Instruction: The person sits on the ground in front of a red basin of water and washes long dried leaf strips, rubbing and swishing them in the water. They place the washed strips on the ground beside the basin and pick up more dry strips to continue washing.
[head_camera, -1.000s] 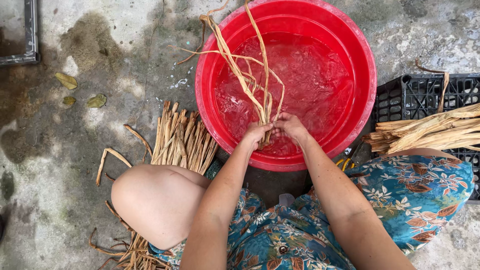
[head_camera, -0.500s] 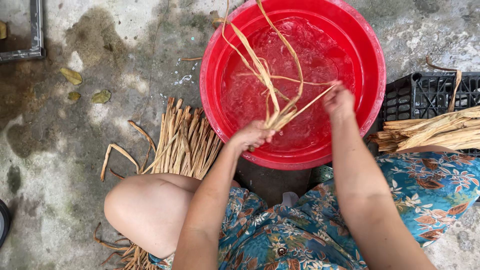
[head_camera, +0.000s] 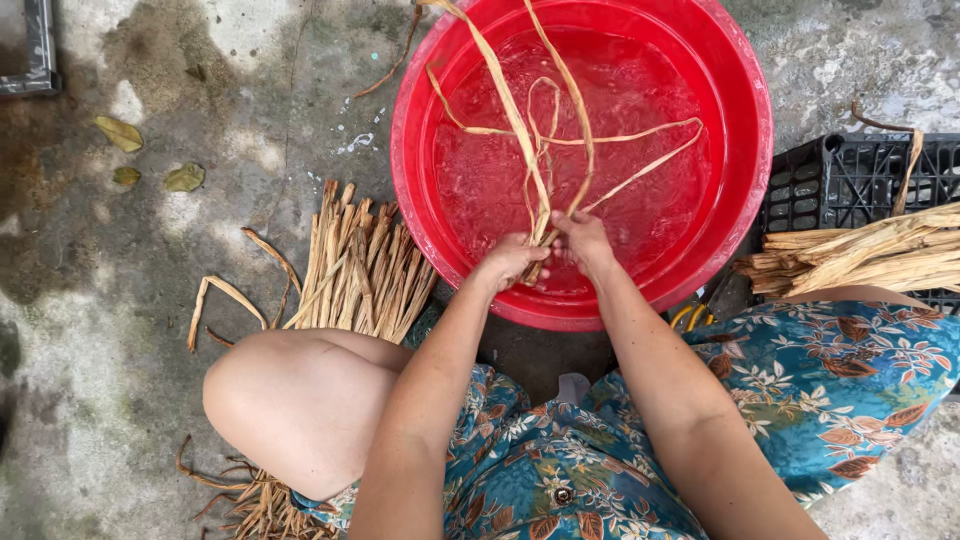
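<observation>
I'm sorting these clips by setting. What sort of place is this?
Probably an outdoor yard used for hand craft work: rough, stained concrete ground with fallen leaves, a red basin of water, and bundles of dried plant strips lying on the ground.

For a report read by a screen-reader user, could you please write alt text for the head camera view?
Seen from above, a person's left hand and right hand together grip long wet straw strips over a red basin of water. A dry straw bundle lies on the concrete floor at left, and another bundle rests on a black crate at right.
</observation>
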